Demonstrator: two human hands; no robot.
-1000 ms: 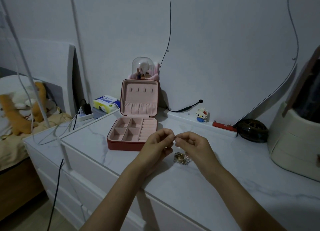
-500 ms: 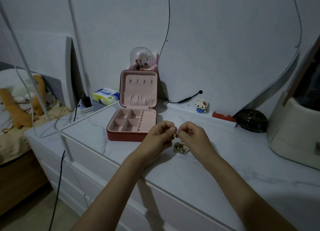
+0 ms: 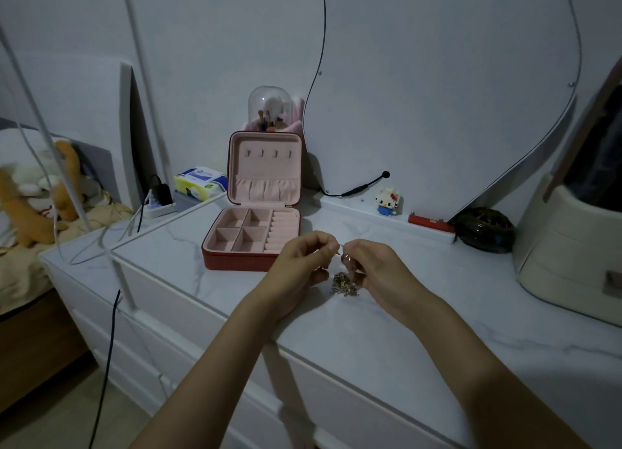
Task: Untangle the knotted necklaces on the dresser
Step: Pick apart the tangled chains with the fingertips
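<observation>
— Above the dresser's (image 3: 420, 330) front edge, what are the two hands doing?

— The left hand (image 3: 299, 268) and the right hand (image 3: 380, 270) are raised close together, fingertips almost meeting. Each pinches a fine bit of chain between thumb and curled fingers; the strand itself is too thin to follow.

— And the necklaces?

— One tangled clump of necklaces (image 3: 344, 284) lies on the marble top just beneath and between the hands, near the front edge. How many chains are knotted in it I cannot tell.

— What sits behind?

— One red jewellery box (image 3: 252, 233), just beyond the left hand, lid upright and open, with four square compartments and a column of ring rolls on its pink base. Four small hooks show in the lid.

— Farther out?

— Along the back edge: one small block-built cat figure (image 3: 388, 201), one red bar (image 3: 430, 220), one dark round object (image 3: 484, 229). At the right edge, one cream organiser (image 3: 572, 246). Behind the box, one clear dome holding brushes (image 3: 269, 108). Off the left corner, one tissue pack (image 3: 199, 182).
</observation>
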